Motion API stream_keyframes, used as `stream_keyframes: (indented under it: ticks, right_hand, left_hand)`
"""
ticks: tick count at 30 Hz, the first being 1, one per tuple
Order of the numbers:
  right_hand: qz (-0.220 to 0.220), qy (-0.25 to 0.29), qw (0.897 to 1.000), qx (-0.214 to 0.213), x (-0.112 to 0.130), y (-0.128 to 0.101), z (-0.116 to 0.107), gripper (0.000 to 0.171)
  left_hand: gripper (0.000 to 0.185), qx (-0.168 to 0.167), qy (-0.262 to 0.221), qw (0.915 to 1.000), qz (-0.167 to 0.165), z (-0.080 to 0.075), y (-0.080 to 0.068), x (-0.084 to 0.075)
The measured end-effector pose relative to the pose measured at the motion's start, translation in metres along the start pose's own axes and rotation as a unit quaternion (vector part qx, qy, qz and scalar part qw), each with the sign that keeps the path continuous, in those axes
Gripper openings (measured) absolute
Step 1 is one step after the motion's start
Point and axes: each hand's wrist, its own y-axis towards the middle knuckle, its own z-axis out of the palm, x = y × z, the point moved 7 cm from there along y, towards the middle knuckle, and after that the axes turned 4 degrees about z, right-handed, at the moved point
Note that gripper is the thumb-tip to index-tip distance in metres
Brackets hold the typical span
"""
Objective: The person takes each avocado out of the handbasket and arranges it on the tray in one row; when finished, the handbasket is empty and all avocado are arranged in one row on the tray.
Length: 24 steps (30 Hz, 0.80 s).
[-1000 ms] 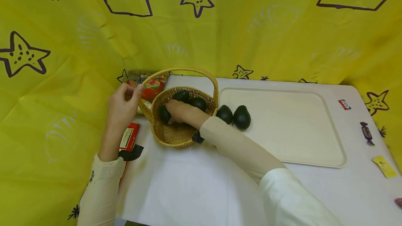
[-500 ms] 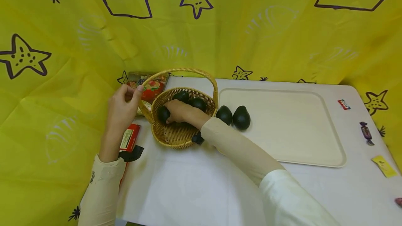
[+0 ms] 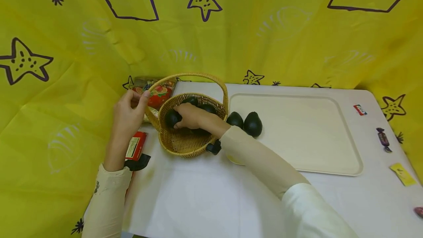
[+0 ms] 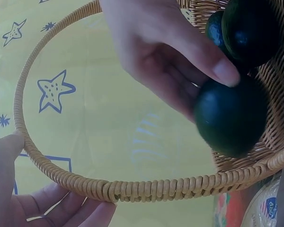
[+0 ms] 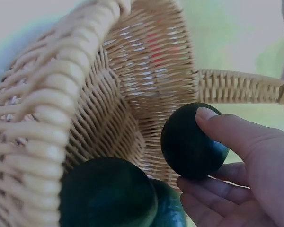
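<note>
The right hand [image 3: 189,116] now holds one dark avocado [image 3: 172,118] raised off the floor of the basket [image 3: 185,144], toward 12 o'clock of its earlier position. The right forearm sits slightly further toward 6 o'clock, drawn back from the basket.

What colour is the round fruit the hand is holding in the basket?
Very dark green, almost black. The fruit shows best in the right wrist view, gripped by the right hand.

Your way out of the basket [image 3: 185,144] runs under its arched handle [image 3: 198,75], over the near rim. Two avocados [image 3: 244,122] sit just beside the basket on the tray [image 3: 314,135]; beyond them the tray lies open.
</note>
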Motion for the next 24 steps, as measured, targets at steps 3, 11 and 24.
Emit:
stream_keyframes:
  ticks: [3, 11, 24]
  right_hand:
    - [-0.013, 0.003, 1.000, -0.015, 0.002, -0.010, -0.005, 0.080]
    - [-0.045, 0.020, 0.997, -0.062, 0.002, -0.048, -0.019, 0.079]
    - [-0.065, 0.030, 0.989, -0.128, -0.015, -0.139, -0.045, 0.077]
  left_hand:
    - [0.056, 0.001, 0.002, 1.0000, -0.001, 0.000, 0.000, 0.000]
    - [0.056, 0.006, 0.003, 1.0000, 0.000, 0.000, 0.000, -0.001]
    - [0.054, 0.007, 0.002, 1.0000, 0.002, 0.000, 0.000, 0.000]
